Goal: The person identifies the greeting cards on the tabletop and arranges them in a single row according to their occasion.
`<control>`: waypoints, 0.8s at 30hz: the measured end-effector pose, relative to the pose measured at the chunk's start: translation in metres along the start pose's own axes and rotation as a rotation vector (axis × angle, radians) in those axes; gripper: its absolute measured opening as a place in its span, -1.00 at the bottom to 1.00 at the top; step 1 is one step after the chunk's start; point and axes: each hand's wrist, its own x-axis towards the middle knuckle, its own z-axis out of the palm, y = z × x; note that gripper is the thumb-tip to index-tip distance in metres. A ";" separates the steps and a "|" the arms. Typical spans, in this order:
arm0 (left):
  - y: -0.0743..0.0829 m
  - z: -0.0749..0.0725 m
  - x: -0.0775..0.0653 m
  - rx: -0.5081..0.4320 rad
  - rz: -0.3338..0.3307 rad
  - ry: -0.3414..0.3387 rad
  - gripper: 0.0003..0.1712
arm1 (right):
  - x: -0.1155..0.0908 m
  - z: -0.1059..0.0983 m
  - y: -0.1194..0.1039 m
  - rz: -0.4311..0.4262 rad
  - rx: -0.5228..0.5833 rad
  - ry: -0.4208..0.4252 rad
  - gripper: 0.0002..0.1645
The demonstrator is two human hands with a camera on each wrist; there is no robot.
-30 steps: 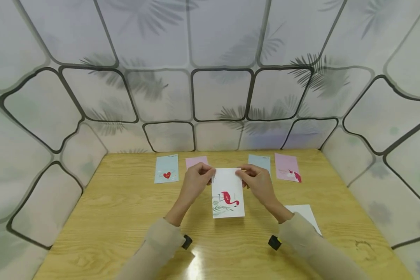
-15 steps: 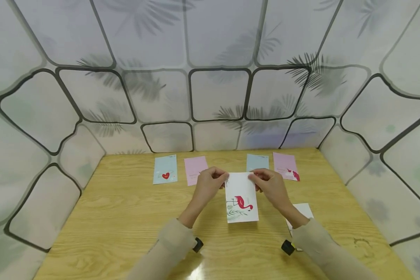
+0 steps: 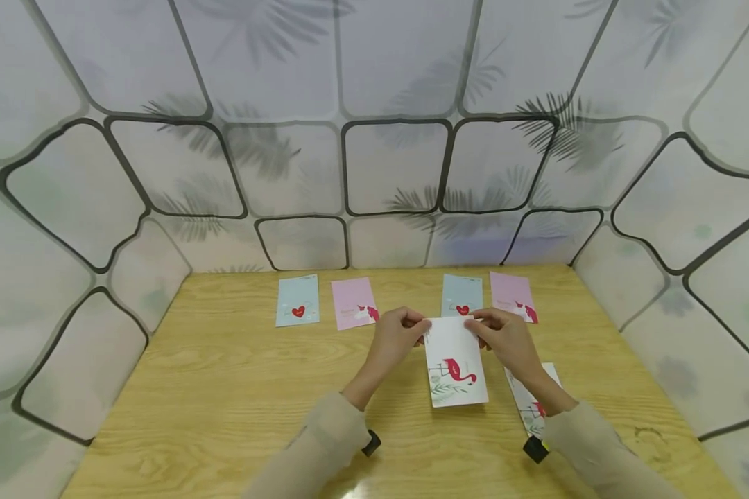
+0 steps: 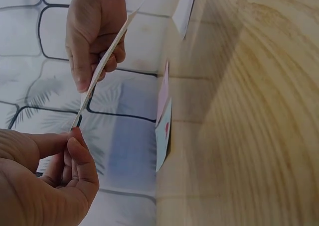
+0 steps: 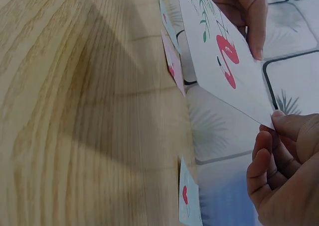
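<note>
Flamingo card hangs above the wooden table, its far corners pinched by the left hand and right hand. Another white card lies rightward, partly hidden; beyond lie two blue cards and two pink cards.

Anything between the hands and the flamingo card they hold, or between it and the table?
Nothing visible: left hand and right hand pinch the flamingo card directly; the table shows past the card's lower edge. The head view hides what's behind it.
</note>
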 end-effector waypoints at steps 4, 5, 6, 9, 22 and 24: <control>-0.006 0.009 0.000 0.018 -0.012 -0.031 -0.90 | -0.004 -0.008 0.005 0.047 -0.041 -0.031 -0.71; -0.008 0.011 0.000 0.024 -0.016 -0.042 -0.89 | -0.006 -0.010 0.007 0.058 -0.050 -0.039 -0.72; -0.009 0.013 -0.001 0.029 -0.018 -0.055 -0.89 | -0.007 -0.012 0.008 0.067 -0.059 -0.047 -0.72; -0.011 0.018 -0.001 0.040 -0.035 -0.078 -0.90 | -0.009 -0.017 0.012 0.084 -0.089 -0.072 -0.73; -0.020 0.036 -0.003 0.077 -0.072 -0.098 -0.92 | -0.011 -0.027 0.026 0.181 -0.194 -0.179 -0.70; -0.022 0.038 -0.003 0.084 -0.081 -0.106 -0.92 | -0.011 -0.028 0.029 0.184 -0.212 -0.189 -0.70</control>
